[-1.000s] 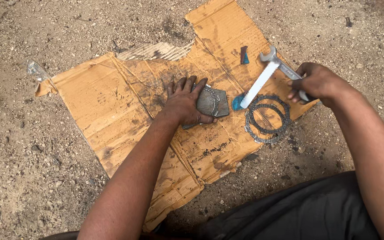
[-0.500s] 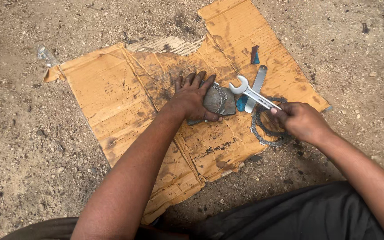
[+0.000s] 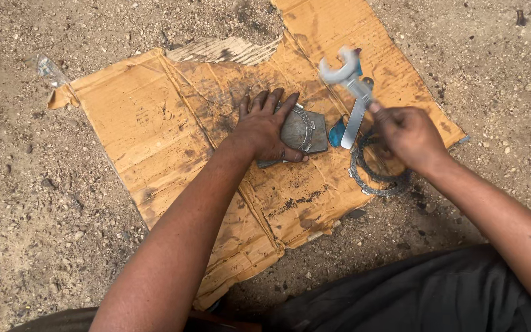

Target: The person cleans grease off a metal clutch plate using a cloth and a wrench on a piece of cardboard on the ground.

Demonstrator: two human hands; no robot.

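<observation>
Two hands work apart: left hand pins a stiff metal part, right hand grips a heavy-looking spanner by its handle

Left hand pressed flat, fingers spread; right hand clenched, raised.

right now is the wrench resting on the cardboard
No, the right hand holds the wrench raised above the cardboard, its head blurred in the air.
</observation>
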